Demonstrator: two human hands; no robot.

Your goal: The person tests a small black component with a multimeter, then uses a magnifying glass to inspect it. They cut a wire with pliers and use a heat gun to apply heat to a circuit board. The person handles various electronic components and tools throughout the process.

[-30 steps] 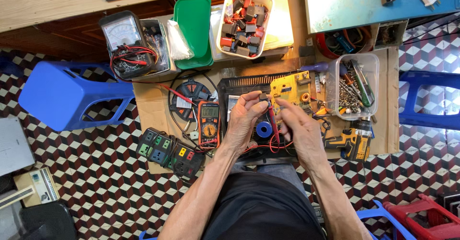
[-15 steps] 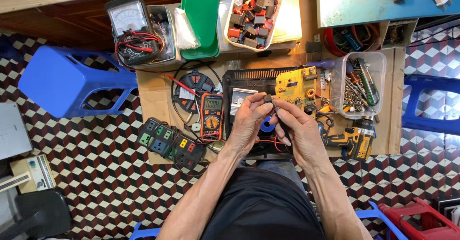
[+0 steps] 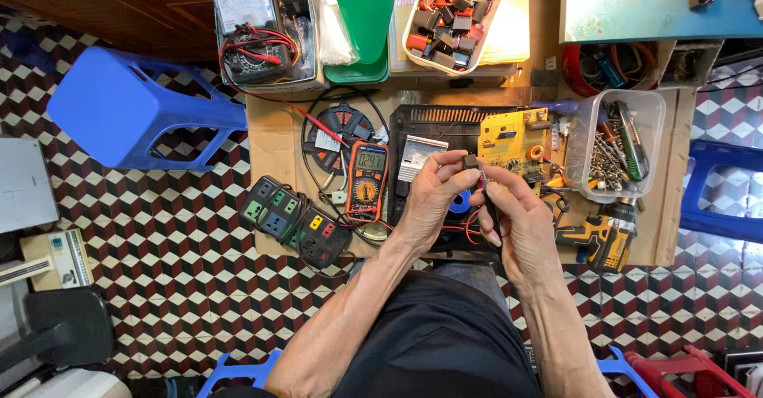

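Pinching a small black component [image 3: 470,162] between its fingertips, the left hand [image 3: 433,199] has lifted it slightly since a moment ago. The right hand [image 3: 517,215] grips a black probe [image 3: 490,211] against it, just right of the orange multimeter [image 3: 368,182], above the cardboard-covered surface [image 3: 274,139].

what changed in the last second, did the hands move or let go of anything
Little changed. The left hand and right hand have drawn closer, fingertips now meeting over a small black component held between them; nothing was let go. The right hand still holds the black probe. The orange multimeter, yellow circuit board and green power strip lie where they were.
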